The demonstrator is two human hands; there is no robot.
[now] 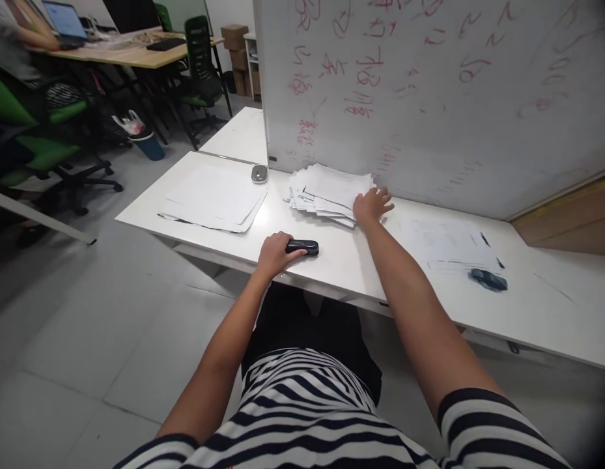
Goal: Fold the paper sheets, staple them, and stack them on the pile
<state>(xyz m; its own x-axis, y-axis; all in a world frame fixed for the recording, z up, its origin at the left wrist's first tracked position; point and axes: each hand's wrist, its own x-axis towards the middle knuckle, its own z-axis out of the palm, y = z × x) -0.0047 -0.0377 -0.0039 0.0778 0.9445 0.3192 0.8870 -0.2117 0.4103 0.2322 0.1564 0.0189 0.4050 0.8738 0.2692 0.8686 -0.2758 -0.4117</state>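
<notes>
Near the front edge of the white desk (341, 257), my left hand (275, 254) is wrapped around a black stapler (305, 247), which rests on the desk top. My right hand (372, 205) reaches out to the right end of an uneven pile of papers (326, 189), with its fingers spread at the sheets' edge. Part of the pile's right side is hidden behind that hand. A flatter stack of white sheets (214, 195) lies at the left of the desk.
A grey computer mouse (259, 174) sits behind the papers. On the right lie printed sheets (449, 241) and a dark crumpled-looking object (488, 280). A whiteboard (429, 117) with red writing stands along the desk's back. Another person (19, 39) sits at a desk on the far left.
</notes>
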